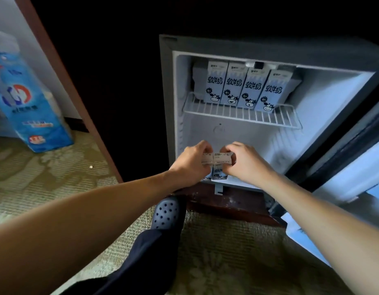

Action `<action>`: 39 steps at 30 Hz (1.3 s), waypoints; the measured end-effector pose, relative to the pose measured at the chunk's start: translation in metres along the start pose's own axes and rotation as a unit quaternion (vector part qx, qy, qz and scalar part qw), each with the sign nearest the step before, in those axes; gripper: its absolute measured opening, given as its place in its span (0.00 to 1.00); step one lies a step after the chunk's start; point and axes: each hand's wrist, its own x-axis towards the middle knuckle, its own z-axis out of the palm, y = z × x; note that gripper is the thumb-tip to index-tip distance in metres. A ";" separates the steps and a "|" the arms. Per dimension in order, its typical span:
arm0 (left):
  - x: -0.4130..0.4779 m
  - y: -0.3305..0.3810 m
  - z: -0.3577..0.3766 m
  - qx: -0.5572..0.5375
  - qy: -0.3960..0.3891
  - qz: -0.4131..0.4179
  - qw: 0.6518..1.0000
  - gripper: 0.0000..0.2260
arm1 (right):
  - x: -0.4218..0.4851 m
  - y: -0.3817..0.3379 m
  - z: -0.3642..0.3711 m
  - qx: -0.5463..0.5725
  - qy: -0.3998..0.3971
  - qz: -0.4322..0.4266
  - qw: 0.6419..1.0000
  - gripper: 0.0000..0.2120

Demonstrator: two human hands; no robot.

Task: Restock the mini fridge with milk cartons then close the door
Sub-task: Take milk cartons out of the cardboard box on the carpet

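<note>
Head view, centre of frame: left hand (192,163) and right hand (245,162) were both at the mouth of the lower compartment of the mini fridge (324,107). Left-hand fingers were curled round the top of one milk carton (207,159); right-hand fingers and thumb were curled round the top of a second carton (223,158). The two cartons were upright and touching side by side between the hands. Whether they rested on the fridge floor could not be told. Upper centre: four shelved cartons (233,86) stood upright in a row, touching, on the wire shelf (241,117). Right edge: fridge door (354,158) stood open. Left of frame: blue pack (28,107) on the carpet (56,177).
</note>
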 end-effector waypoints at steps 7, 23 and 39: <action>0.051 -0.035 0.031 0.030 -0.007 0.020 0.999 0.18 | 0.039 0.044 0.041 0.042 0.038 0.036 0.998 0.17; 0.069 -0.101 0.119 -0.065 0.084 -0.138 0.985 0.14 | 0.039 0.089 0.124 0.170 0.048 0.133 0.975 0.12; 0.124 -0.116 0.133 -0.062 0.188 -0.241 0.950 0.08 | 0.115 0.104 0.157 0.088 0.108 0.146 0.979 0.12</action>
